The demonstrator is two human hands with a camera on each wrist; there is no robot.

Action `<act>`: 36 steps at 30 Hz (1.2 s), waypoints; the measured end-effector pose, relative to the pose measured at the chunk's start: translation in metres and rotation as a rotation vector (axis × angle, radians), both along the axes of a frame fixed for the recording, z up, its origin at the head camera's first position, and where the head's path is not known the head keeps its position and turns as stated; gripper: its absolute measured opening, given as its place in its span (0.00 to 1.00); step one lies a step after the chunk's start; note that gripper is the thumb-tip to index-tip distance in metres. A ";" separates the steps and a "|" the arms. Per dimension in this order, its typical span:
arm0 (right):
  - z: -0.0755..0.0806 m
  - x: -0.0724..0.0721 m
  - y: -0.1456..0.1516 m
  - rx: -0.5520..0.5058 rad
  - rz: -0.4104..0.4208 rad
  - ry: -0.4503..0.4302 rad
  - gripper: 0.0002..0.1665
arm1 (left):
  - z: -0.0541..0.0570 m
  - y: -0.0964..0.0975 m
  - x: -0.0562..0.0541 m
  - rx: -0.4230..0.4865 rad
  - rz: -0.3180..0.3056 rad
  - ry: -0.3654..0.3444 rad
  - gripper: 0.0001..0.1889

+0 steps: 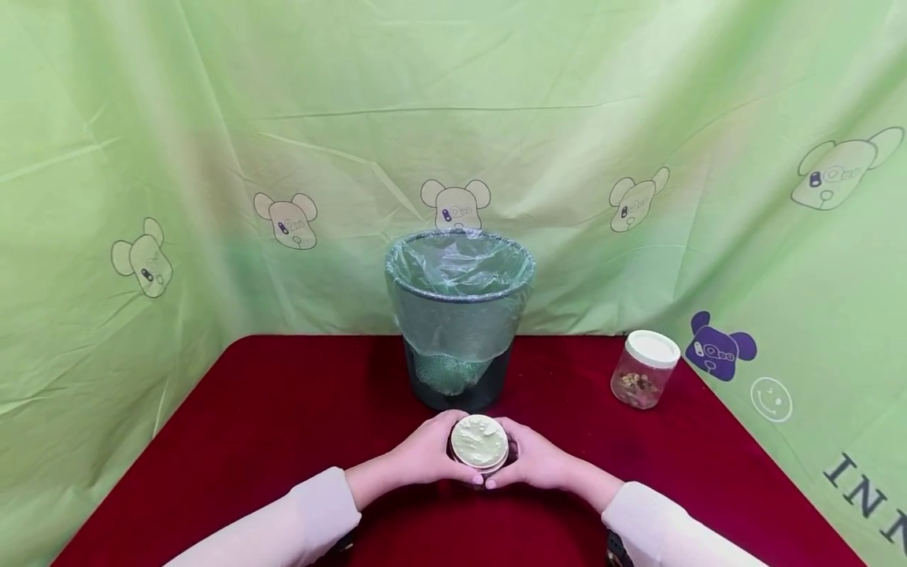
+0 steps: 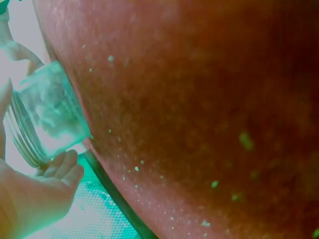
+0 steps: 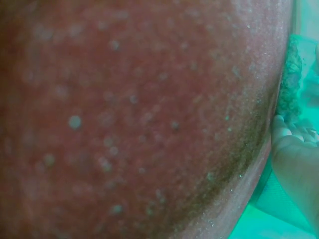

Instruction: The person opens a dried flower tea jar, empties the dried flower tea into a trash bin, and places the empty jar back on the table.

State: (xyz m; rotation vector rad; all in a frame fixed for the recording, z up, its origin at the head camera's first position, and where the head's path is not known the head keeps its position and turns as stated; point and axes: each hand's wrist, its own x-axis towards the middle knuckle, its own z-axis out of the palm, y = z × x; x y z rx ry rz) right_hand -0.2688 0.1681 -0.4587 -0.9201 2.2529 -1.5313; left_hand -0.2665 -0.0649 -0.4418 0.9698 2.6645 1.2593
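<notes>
Both hands hold a small clear jar [image 1: 512, 449] with a round, cream-coloured, uneven-looking top [image 1: 479, 441], close to the table in the middle of the head view. My left hand [image 1: 434, 453] curves round its left side, thumb toward the front. From the other side, my right hand [image 1: 537, 457] grips it, and the two thumb tips nearly meet in front. In the left wrist view the jar [image 2: 55, 109] shows ridged rings near one end and lumpy contents, beside the left hand [image 2: 37, 194]. The right wrist view catches part of the jar [image 3: 290, 79] above the right hand [image 3: 296, 154].
Just behind the hands stands a dark mesh waste bin [image 1: 457, 374] lined with a clear plastic bag [image 1: 460, 260]. A clear jar with a white lid [image 1: 646, 362] and some brownish pieces inside stands at the back right. Dark red cloth [image 1: 305, 417] covers the table; green printed curtains [image 1: 340, 157] surround it.
</notes>
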 end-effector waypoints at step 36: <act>-0.003 -0.001 0.000 -0.033 0.020 -0.026 0.45 | 0.002 0.003 0.012 -0.099 0.109 0.119 0.53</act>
